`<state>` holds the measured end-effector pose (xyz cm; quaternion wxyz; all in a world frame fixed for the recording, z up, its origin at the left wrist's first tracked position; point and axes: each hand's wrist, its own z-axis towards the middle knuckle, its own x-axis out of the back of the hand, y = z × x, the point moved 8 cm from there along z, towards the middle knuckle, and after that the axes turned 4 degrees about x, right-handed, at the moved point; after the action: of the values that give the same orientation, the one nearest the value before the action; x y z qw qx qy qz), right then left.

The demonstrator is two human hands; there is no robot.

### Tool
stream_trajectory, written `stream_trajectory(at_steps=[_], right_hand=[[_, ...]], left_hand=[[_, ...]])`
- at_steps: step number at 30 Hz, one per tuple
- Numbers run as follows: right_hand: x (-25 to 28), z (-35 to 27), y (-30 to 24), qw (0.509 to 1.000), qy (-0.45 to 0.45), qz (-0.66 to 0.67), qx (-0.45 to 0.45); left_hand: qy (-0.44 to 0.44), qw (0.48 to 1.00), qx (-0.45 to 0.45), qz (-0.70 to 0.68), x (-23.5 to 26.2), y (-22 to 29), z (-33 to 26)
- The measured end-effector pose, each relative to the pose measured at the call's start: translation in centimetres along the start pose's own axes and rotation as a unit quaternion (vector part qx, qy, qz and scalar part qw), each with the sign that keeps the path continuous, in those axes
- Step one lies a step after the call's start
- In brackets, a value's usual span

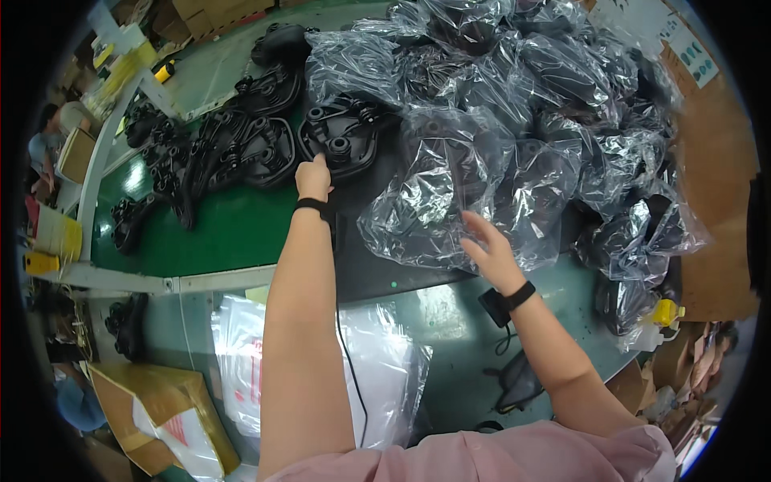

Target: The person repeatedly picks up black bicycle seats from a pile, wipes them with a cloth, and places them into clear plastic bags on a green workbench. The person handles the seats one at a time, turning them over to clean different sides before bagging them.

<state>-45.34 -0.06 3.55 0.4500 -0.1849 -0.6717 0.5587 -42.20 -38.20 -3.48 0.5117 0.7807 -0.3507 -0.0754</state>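
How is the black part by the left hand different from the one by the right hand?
The bare part by the left hand has no wrapping, so its ribs and round holes show clearly. The bagged part by the right hand sits inside a shiny, crinkled clear bag, so its shape is hard to see. The bare part lies flat with other unwrapped ones; the bagged part leans on a heap of bags. Both are black and lie on the belt.

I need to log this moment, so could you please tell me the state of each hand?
Left hand: closed on the edge of a black plastic part.
Right hand: open, fingers spread beside a clear plastic bag.
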Motion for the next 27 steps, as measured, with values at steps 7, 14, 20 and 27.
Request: stream_trajectory(at_steps=[7,14,20,27], right_hand=[[1.2,-3.8,-7.6,0.97,0.005,-0.167,0.175],[-3.4,-8.2,-17.3,0.919,-0.152,-0.225,0.287],[-3.5,-14.9,-21.7,0.909,-0.193,-0.166,0.33],[-5.5,-22.6,-23.1,0.862,-0.235,-0.26,0.366]], left_hand=[[0.136,0.942,-0.307,0.023,7.7,0.1,-14.6],[0.108,0.933,-0.332,-0.089,17.5,-4.5,-33.9],[0.132,0.936,-0.309,-0.103,22.9,-8.5,-42.2],[0.028,0.946,-0.313,-0.08,20.5,-7.5,-46.5]])
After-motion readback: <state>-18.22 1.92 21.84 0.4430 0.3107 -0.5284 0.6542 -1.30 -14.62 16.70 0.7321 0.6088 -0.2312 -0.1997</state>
